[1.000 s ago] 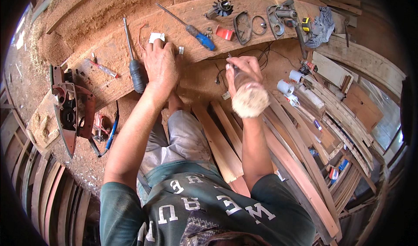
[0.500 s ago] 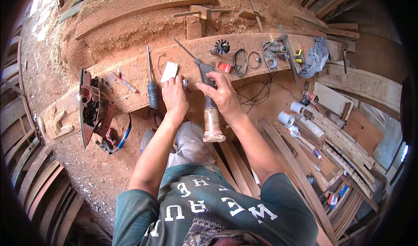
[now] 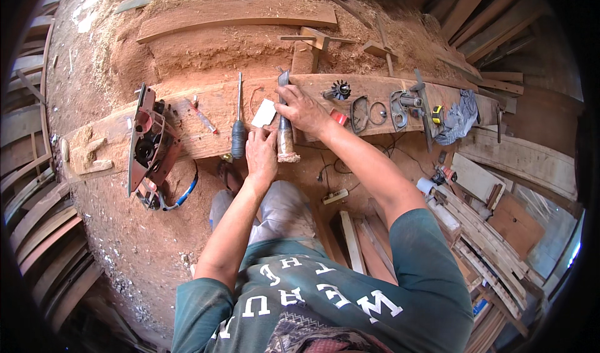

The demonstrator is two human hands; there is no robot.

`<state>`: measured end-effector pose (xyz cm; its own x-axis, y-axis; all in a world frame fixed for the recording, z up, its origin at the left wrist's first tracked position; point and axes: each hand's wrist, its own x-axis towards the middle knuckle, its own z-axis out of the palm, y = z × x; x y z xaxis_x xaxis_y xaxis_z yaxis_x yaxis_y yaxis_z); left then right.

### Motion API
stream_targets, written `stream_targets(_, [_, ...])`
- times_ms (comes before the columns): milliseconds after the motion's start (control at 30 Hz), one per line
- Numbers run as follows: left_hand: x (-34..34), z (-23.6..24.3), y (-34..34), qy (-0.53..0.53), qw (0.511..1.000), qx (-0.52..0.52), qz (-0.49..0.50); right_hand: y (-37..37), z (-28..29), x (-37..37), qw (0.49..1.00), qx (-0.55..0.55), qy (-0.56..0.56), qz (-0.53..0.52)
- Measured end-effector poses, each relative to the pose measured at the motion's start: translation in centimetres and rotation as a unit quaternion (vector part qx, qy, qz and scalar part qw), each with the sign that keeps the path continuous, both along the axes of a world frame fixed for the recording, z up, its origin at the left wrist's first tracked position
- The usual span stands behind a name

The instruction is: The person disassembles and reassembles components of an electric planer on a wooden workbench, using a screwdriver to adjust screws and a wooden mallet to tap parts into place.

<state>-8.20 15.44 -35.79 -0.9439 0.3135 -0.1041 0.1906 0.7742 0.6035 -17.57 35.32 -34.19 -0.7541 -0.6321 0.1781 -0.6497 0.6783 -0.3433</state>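
My right hand (image 3: 304,108) grips a chisel-like hand tool (image 3: 285,131), held upright over the bench. Its shaft is dark and its pale handle ends in a battered, flared butt. Beside that handle, my left hand (image 3: 261,156) has its fingers curled down at the bench edge; whatever they may pinch is hidden. A screwdriver (image 3: 238,139) with a dark wrapped handle lies just left of it. Beyond the fingertips is a white card (image 3: 264,113). Further left, a red-and-clear pen (image 3: 204,118) rests near a reddish opened power-tool body (image 3: 149,142).
Along the wooden bench (image 3: 206,144), to the right, lie a black fan wheel (image 3: 340,90), a red packet (image 3: 339,117), a ring (image 3: 378,113), a metal housing (image 3: 400,108), a yellow tape measure (image 3: 437,114) and a grey cloth (image 3: 460,117). Stacked planks (image 3: 490,253) lie lower right.
The hand tool has swung from slanting up-left to nearly upright, my right hand moving with it. My left hand has drawn back from the white card. The view has shifted.
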Motion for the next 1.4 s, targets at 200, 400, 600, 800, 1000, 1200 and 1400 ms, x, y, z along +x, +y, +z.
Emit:
stream_targets(200, [-0.2, -0.1, 0.0, 0.039, 0.997, 0.059, 0.020, -0.5, -0.1, -2.1, 0.999, -0.007, 0.008, 0.042])
stream_targets(400, [0.5, 1.2, -1.5, 0.001, 0.998, 0.065, 0.012, -0.7, -0.4, -2.2, 0.999, 0.003, 0.001, 0.041])
stream_targets(600, [2.1, 7.7, -3.2, -0.220, 0.855, 0.369, 0.289, -1.0, -0.3, -1.4, 0.999, 0.009, -0.030, 0.014])
stream_targets(800, [1.7, 13.5, -6.8, -0.262, 0.741, 0.519, 0.336, 0.0, 0.3, -0.4, 0.999, 0.040, -0.030, 0.001])
stream_targets(1000, [1.6, 18.3, -8.0, -0.188, 0.769, 0.506, 0.343, -5.5, 8.9, 2.1, 0.958, -0.169, -0.190, -0.136])
stream_targets(1200, [2.5, 22.4, -8.6, -0.134, 0.864, 0.396, 0.281, -9.3, 21.9, 6.2, 0.893, -0.295, -0.335, -0.053])
stream_targets(1400, [3.2, 26.0, -8.3, -0.154, 0.830, 0.465, 0.266, -9.1, 25.8, 7.8, 0.917, -0.271, -0.285, -0.066])
